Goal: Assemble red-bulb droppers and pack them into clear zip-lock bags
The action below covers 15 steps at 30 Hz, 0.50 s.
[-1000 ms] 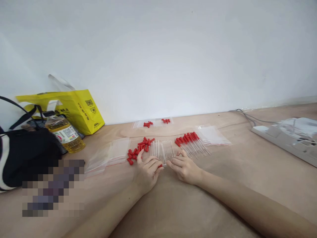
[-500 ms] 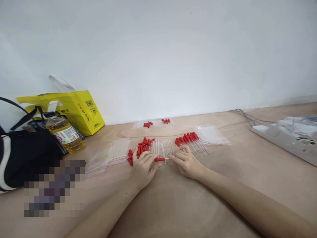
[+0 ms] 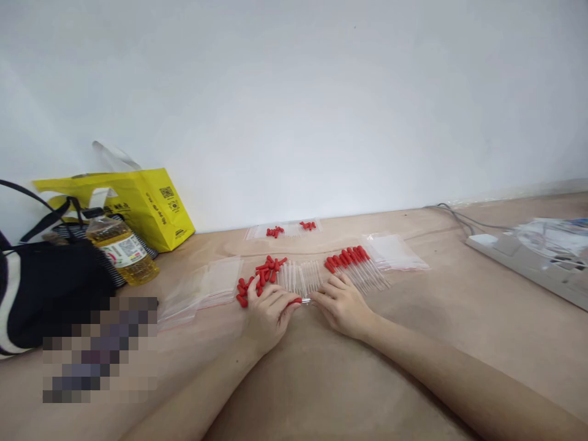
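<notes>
Between thumb and fingers, my left hand [image 3: 272, 309] pinches a red rubber bulb [image 3: 296, 301]. My right hand [image 3: 342, 306] is closed on a clear glass dropper tube [image 3: 306, 301], whose end meets the bulb's open end. How far the tube sits inside the bulb I cannot tell. Just beyond the hands lies a row of bare dropper tubes [image 3: 298, 277]. Loose red bulbs [image 3: 271, 267] are heaped beside my left hand. Past my right hand, several droppers with red bulbs on them [image 3: 361, 266] lie side by side.
Clear zip bags lie at left [image 3: 220, 282] and right [image 3: 395, 251]; a filled bag [image 3: 291, 229] rests near the wall. An oil bottle [image 3: 122, 248], a yellow bag [image 3: 156, 208] and a black bag [image 3: 55, 294] stand left. A white power strip [image 3: 519, 266] lies right.
My left thumb has closed against the fingers around the red bulb. The bulb and tube are slightly lower and closer to me, with less of the bulb showing.
</notes>
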{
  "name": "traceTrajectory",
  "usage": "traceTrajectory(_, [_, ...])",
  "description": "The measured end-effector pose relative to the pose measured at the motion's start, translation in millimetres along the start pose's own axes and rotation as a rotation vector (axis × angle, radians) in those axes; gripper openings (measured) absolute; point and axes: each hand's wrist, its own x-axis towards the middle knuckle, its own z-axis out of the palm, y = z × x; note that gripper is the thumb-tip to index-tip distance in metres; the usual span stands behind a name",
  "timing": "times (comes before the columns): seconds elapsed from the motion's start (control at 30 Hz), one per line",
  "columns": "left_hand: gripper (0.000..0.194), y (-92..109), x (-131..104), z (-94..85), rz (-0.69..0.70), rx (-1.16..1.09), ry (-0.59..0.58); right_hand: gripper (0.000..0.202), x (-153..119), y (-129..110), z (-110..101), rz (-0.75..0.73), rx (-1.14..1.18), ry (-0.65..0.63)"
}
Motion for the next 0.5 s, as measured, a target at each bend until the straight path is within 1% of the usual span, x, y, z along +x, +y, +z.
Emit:
traceTrajectory(0.07, [0.015,-3,-1,0.8,-0.013,0.028,-0.011,0.015,1,2,-1,0.03,-0.042,-0.031])
traceTrajectory(0.13, [0.024,-8,-3,2.0,-0.049,0.073,-0.034,0.016,1,10,-2,0.107,-0.047,-0.075])
traceTrajectory(0.2, [0.036,-13,-5,3.3,-0.09,0.121,-0.064,0.018,-1,24,-2,0.27,-0.034,-0.09])
traceTrajectory(0.23, [0.037,-15,-6,3.9,-0.104,0.14,-0.078,0.017,-2,32,-2,0.372,-0.024,-0.085])
traceTrajectory(0.3, [0.034,-18,-8,5.2,-0.116,0.162,-0.091,0.016,-5,49,-2,0.545,0.007,-0.074])
traceTrajectory(0.33, [0.031,-18,-8,5.9,-0.118,0.167,-0.093,0.016,-6,56,-2,0.603,0.024,-0.077])
traceTrajectory(0.4, [0.026,-18,-8,6.9,-0.118,0.169,-0.087,0.017,-7,66,-2,0.677,0.053,-0.102])
traceTrajectory(0.5, [0.02,-18,-6,7.4,-0.149,0.171,-0.042,0.016,-9,71,-1,0.75,0.064,-0.146])
